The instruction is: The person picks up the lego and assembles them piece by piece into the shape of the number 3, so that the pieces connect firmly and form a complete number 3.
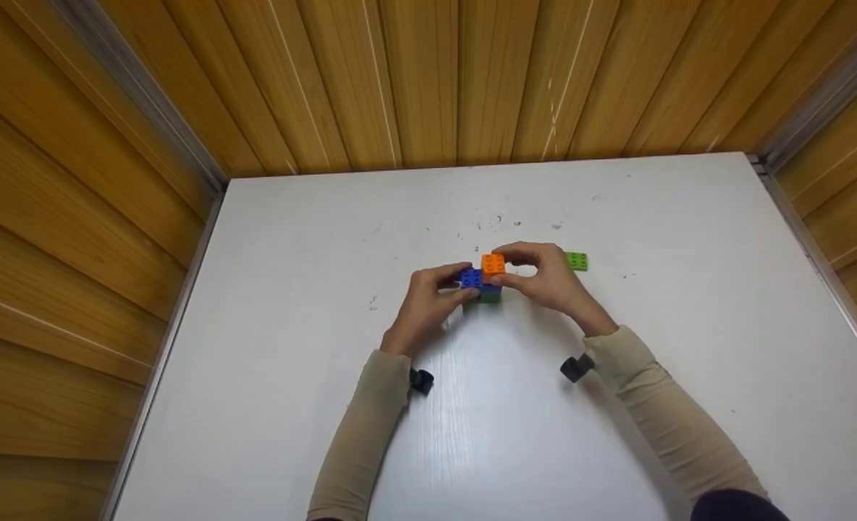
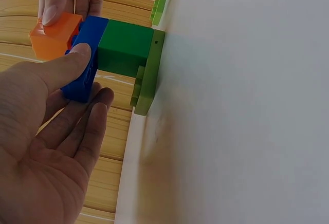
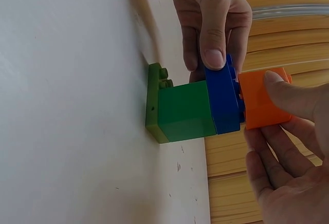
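Two bare hands meet over a small stack of plastic building blocks, seen from the head camera, near the middle of a white table [image 1: 298, 325]. The left hand [image 1: 431, 293] grips a blue oblong plastic block [image 1: 472, 278], thumb on its near side, fingers on the far side. The right hand [image 1: 546, 278] pinches an orange cube-shaped plastic block [image 1: 494, 265] over the right half of the blue one. A green cube-shaped plastic block [image 1: 491, 296] shows underneath, at the right. A bright green flat studded plastic plate [image 1: 578, 261] lies apart, just right of the right hand.

The left wrist view is turned sideways, with the tabletop at the right. The stack stands on an olive-green flat studded plastic plate [image 2: 149, 75]. The blue block juts out beyond the green block toward the left hand, so that end has nothing directly under it. Holding it level there, without bearing down, should keep the stack from tipping.

The right wrist view shows the seam between orange and blue. Studs are visible along it, so the orange block seems not fully pressed home, though whether it has begun to catch cannot be told. Good seating would call for squaring its edges with the blue block, then pushing straight down, where the green block gives support. A slanted push could twist the joint.
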Demonstrator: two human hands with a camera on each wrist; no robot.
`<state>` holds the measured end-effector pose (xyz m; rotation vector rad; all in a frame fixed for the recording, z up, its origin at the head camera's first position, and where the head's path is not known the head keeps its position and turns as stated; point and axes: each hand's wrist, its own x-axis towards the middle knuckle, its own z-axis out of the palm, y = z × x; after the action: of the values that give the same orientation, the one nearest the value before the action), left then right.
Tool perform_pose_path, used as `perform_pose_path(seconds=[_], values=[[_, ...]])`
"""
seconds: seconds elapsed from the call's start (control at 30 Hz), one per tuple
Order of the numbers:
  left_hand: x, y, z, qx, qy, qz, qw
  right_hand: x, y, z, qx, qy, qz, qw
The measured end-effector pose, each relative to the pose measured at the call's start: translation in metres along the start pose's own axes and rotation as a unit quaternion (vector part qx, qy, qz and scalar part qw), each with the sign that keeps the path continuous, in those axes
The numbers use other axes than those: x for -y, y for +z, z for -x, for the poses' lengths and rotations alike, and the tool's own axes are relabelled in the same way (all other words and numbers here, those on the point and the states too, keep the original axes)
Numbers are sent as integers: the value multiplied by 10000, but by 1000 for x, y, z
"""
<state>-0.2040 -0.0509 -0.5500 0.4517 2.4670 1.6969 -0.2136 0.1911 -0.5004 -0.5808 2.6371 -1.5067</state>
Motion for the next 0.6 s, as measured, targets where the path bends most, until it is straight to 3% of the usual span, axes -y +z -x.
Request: perform_pose_path(seconds=[0.6], values=[[1, 0, 1, -30, -53, -55, 10000, 0, 2, 2, 6, -8, 108, 9999]])
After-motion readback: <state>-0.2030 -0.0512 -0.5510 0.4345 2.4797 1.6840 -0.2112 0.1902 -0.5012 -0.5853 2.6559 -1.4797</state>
